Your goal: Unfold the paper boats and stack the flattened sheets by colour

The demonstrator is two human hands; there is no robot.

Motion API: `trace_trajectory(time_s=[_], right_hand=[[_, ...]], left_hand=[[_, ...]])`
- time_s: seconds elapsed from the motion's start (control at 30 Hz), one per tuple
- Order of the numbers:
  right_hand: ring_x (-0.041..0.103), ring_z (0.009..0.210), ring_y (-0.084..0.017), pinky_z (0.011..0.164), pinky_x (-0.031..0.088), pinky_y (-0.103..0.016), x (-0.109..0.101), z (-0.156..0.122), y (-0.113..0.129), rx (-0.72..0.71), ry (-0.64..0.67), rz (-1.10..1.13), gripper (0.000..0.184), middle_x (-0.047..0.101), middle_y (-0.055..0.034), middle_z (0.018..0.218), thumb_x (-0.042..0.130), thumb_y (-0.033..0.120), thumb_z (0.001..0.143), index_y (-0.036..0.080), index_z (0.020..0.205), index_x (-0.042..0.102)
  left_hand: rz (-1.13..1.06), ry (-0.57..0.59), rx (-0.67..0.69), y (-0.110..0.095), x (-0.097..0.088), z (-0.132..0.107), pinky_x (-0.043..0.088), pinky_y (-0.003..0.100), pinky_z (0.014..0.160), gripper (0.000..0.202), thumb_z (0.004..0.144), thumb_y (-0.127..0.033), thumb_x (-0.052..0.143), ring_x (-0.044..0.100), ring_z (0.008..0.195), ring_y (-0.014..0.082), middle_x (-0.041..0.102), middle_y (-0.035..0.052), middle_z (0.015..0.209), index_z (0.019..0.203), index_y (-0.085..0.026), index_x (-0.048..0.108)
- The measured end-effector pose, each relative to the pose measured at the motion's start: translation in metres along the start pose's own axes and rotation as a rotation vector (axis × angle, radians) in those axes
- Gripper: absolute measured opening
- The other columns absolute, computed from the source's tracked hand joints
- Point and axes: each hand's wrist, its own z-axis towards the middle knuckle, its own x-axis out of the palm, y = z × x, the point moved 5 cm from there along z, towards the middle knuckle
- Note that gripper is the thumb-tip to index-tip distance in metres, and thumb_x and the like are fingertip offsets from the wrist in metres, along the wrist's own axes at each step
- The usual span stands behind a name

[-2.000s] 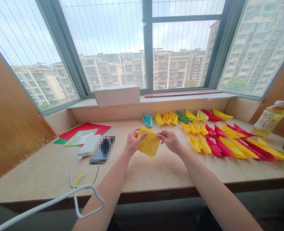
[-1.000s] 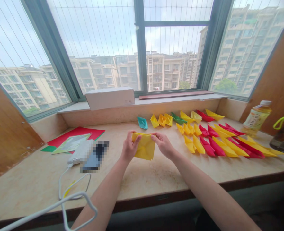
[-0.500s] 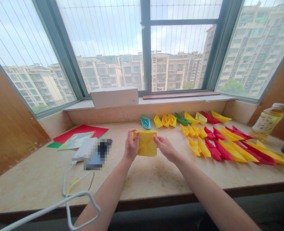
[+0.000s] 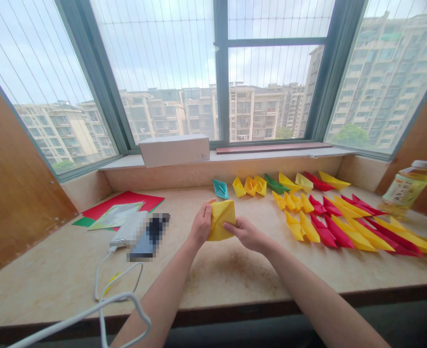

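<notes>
I hold a folded yellow paper (image 4: 221, 218) just above the stone counter (image 4: 235, 266), in the middle of the view. My left hand (image 4: 201, 225) grips its left edge, thumb on the front face. My right hand (image 4: 247, 233) pinches its lower right part with closed fingers. The paper is folded into a small, roughly square shape with a corner pointing up.
Rows of folded paper boats in yellow and red (image 4: 329, 217) cover the counter's right half, with a teal boat (image 4: 220, 188) behind my hands. Left lie red and green sheets (image 4: 121, 205), a power bank (image 4: 128, 227) with a white cable (image 4: 101, 299). A bottle (image 4: 405, 186) stands far right, a white box (image 4: 174, 150) on the sill.
The yellow paper has gone from a wider open sheet to a smaller, more compact shape. My hands have moved closer together and slightly lower.
</notes>
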Motion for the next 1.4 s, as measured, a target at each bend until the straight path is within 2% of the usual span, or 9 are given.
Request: trace_trajectory(time_s=[0.2, 0.43, 0.57, 0.67, 0.77, 0.87, 1.1, 1.27, 1.4], right_hand=[[0.066, 0.086, -0.022, 0.083, 0.051, -0.037, -0.003, 0.000, 0.008, -0.038, -0.042, 0.009, 0.043, 0.071, -0.0051, 0.089, 0.066, 0.058, 0.080, 0.017, 0.093, 0.069], [0.066, 0.084, -0.023, 0.078, 0.052, -0.035, -0.011, 0.003, 0.002, -0.074, -0.186, -0.041, 0.035, 0.072, -0.0066, 0.094, 0.068, 0.047, 0.080, 0.016, 0.097, 0.067], [0.066, 0.080, -0.025, 0.073, 0.052, -0.037, -0.015, 0.001, 0.002, -0.173, -0.323, -0.319, 0.033, 0.072, -0.0067, 0.087, 0.053, 0.045, 0.091, 0.017, 0.093, 0.070], [0.066, 0.099, -0.028, 0.087, 0.051, -0.040, -0.014, -0.004, 0.014, -0.337, -0.362, -0.559, 0.034, 0.072, -0.0076, 0.109, 0.044, 0.036, 0.097, 0.023, 0.116, 0.068], [0.057, 0.121, -0.026, 0.102, 0.045, -0.042, -0.014, -0.009, 0.024, -0.471, -0.372, -0.742, 0.043, 0.061, -0.0067, 0.134, 0.042, 0.023, 0.097, 0.030, 0.138, 0.054], [0.055, 0.122, -0.025, 0.103, 0.045, -0.044, -0.016, -0.012, 0.029, -0.521, -0.417, -0.917, 0.050, 0.059, -0.0084, 0.135, 0.041, 0.013, 0.095, 0.030, 0.140, 0.053], [0.047, 0.129, -0.027, 0.104, 0.043, -0.048, -0.015, -0.010, 0.027, -0.551, -0.427, -1.234, 0.055, 0.049, -0.0096, 0.145, 0.044, 0.004, 0.090, 0.033, 0.135, 0.058], [0.029, 0.144, -0.028, 0.114, 0.032, -0.051, -0.016, -0.008, 0.022, -0.522, -0.410, -1.228, 0.077, 0.025, -0.0062, 0.160, 0.043, -0.005, 0.079, 0.032, 0.147, 0.043], [0.022, 0.148, -0.027, 0.117, 0.027, -0.052, -0.020, -0.007, 0.021, -0.501, -0.489, -0.942, 0.088, 0.020, -0.0074, 0.162, 0.043, -0.003, 0.074, 0.027, 0.154, 0.026]], left_hand=[[-0.147, 0.127, -0.064, -0.005, 0.007, -0.005, 0.049, 0.030, 0.078, 0.058, 0.091, -0.059, 0.046, 0.062, 0.087, 0.0209, 0.067, 0.0064, 0.102, 0.132, -0.020, 0.053], [-0.026, -0.009, 0.099, -0.005, 0.005, -0.007, 0.049, 0.031, 0.085, 0.057, 0.095, -0.053, 0.044, 0.061, 0.091, 0.0186, 0.063, 0.0075, 0.114, 0.144, -0.025, 0.039], [0.008, -0.133, 0.126, -0.002, 0.001, -0.005, 0.050, 0.033, 0.085, 0.068, 0.090, -0.054, 0.054, 0.060, 0.103, 0.0213, 0.056, 0.0125, 0.125, 0.148, -0.025, 0.033], [-0.022, -0.219, 0.041, 0.004, -0.004, -0.002, 0.053, 0.032, 0.077, 0.079, 0.079, -0.059, 0.066, 0.063, 0.097, 0.0211, 0.058, 0.0147, 0.119, 0.143, -0.020, 0.038], [-0.238, -0.076, -0.135, 0.012, 0.005, 0.000, 0.055, 0.034, 0.072, 0.072, 0.074, -0.063, 0.069, 0.068, 0.080, 0.0205, 0.068, 0.0138, 0.100, 0.124, -0.013, 0.055], [-0.513, 0.129, -0.234, 0.009, 0.022, -0.004, 0.056, 0.038, 0.076, 0.060, 0.080, -0.062, 0.063, 0.070, 0.083, 0.0246, 0.073, 0.0146, 0.094, 0.111, -0.011, 0.065], [-0.709, 0.204, -0.276, 0.008, 0.031, -0.010, 0.053, 0.039, 0.091, 0.051, 0.081, -0.045, 0.070, 0.068, 0.102, 0.0281, 0.073, 0.0141, 0.106, 0.119, -0.012, 0.063], [-0.696, 0.119, -0.228, 0.015, 0.027, -0.004, 0.051, 0.039, 0.095, 0.050, 0.077, -0.034, 0.077, 0.066, 0.109, 0.0269, 0.071, 0.0119, 0.112, 0.119, -0.015, 0.060], [-0.749, 0.028, -0.160, 0.011, 0.022, -0.001, 0.050, 0.038, 0.097, 0.043, 0.080, -0.036, 0.073, 0.064, 0.113, 0.0252, 0.070, 0.0103, 0.116, 0.116, -0.018, 0.059]])
